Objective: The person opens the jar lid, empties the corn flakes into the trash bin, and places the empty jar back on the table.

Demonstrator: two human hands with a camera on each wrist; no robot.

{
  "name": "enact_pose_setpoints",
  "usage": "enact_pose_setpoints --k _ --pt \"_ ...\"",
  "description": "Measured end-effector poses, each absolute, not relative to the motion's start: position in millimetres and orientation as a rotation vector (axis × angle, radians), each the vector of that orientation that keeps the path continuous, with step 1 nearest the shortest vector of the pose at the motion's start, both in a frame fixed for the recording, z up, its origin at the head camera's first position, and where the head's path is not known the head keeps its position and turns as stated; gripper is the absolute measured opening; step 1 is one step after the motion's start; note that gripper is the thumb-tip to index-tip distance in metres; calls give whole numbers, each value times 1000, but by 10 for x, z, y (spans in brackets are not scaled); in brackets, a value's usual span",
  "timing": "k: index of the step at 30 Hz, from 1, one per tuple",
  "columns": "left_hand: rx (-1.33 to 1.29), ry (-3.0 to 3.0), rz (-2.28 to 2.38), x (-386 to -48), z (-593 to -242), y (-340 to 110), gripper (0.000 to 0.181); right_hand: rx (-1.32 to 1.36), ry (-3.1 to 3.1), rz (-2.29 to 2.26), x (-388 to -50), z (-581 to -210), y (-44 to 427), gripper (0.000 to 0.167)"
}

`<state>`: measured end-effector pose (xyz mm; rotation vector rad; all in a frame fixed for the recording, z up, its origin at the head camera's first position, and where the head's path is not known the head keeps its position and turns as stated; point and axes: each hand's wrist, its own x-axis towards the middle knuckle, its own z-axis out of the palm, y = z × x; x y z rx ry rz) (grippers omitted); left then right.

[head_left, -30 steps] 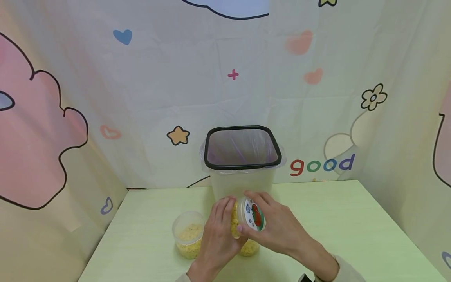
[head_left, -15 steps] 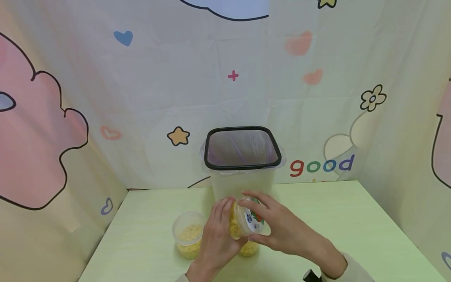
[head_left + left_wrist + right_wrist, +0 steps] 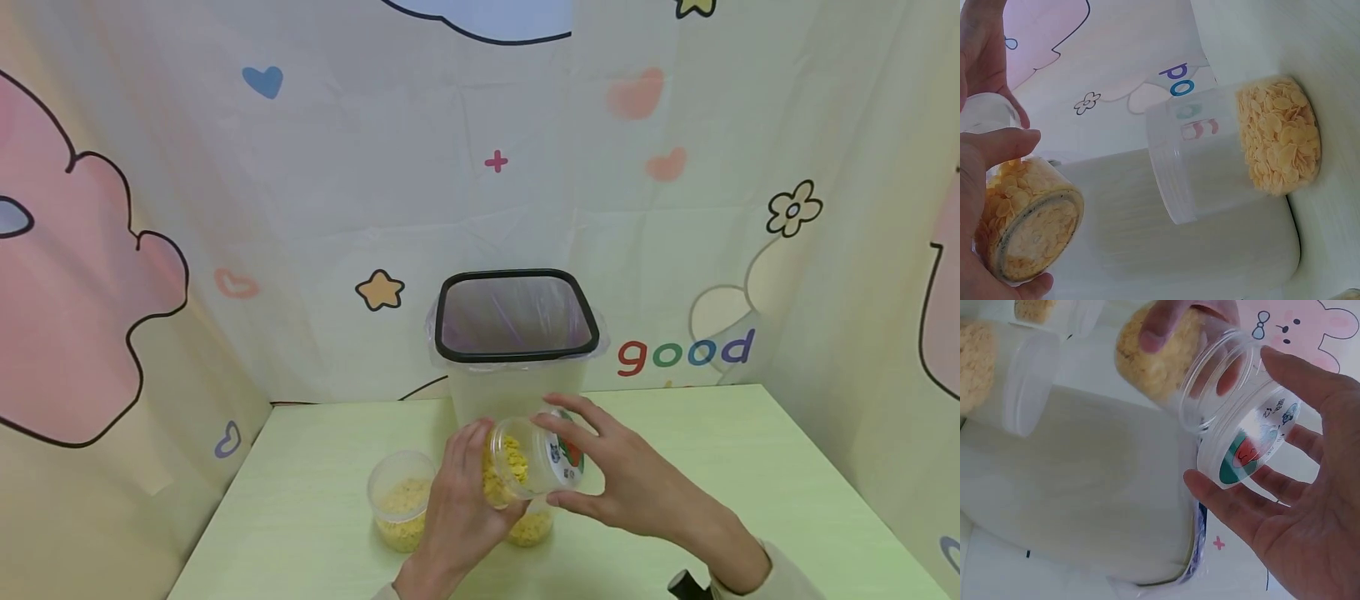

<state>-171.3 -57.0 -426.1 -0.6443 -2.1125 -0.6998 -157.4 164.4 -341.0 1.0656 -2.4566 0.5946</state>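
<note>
In the head view my left hand [image 3: 463,492] grips a clear plastic jar [image 3: 497,477], tilted on its side, holding yellow flakes. In the left wrist view its base faces the camera, with flakes inside the jar [image 3: 1038,231]. My right hand [image 3: 618,475] pinches the rim of a clear screw lid [image 3: 567,460] bearing a printed label. In the right wrist view the lid [image 3: 1250,440] sits at an angle just off the jar's threaded mouth. A second jar [image 3: 402,504] of flakes stands to the left. Partly hidden behind the hands is a third jar [image 3: 530,527].
A pale bin [image 3: 517,387] with a black rim and a clear liner stands behind the hands at the table's back edge. The light green table [image 3: 712,475] extends to both sides. A patterned curtain [image 3: 337,167] hangs behind. A black cylinder [image 3: 686,585] sits by the right wrist.
My right hand has turned the lid and moved to the right with it, off the jar's mouth. My left hand keeps the jar in nearly the same place.
</note>
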Motion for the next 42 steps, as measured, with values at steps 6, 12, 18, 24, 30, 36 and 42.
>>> enact_pose_setpoints --k 6,12,18,24,30,36,42 --pt "-635 -2114 -708 -1711 -4261 -580 103 979 -2494 572 -1601 -3492 1815 82" --pt "-641 -2104 -719 -1715 -4274 -573 103 875 -2554 552 -1660 -3658 2000 84" --pt "-656 -2084 -720 -1724 -4279 -560 101 803 -2592 515 -1737 -3852 2138 83" --pt "-661 -2081 -711 -1722 -4277 -555 100 755 -2612 450 -1843 -4009 2223 80" --pt "-653 -2091 -703 -1719 -4289 -569 99 707 -2777 434 -1948 -4149 2246 74" --pt "-658 -2095 -705 -1723 -4301 -575 98 688 -2860 461 -2029 -4266 2280 71" --pt "-647 -2124 -683 -1719 -4296 -595 99 694 -2897 460 -2109 -4385 2335 70"
